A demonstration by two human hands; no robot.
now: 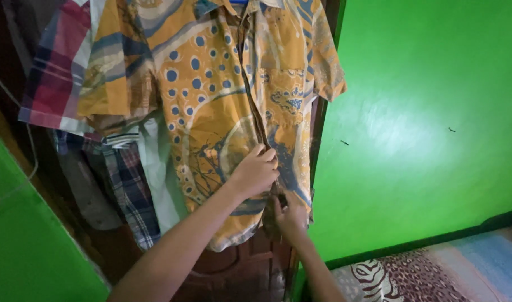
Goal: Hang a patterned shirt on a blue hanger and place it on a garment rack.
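Observation:
An orange short-sleeved shirt [211,95] with blue dots and swirling patterns hangs on a hanger in front of a dark wooden door. My left hand [256,170] pinches the shirt's front placket low down, near the hem. My right hand [289,215] grips the same front edge just below and to the right, at the bottom of the shirt. The fingertips of both hands are partly hidden in the cloth.
A red and blue plaid shirt [57,67] and other checked clothes [130,190] hang behind at the left. Bright green walls [424,123] stand on the right and lower left. A patterned bed cover [435,271] lies at the lower right.

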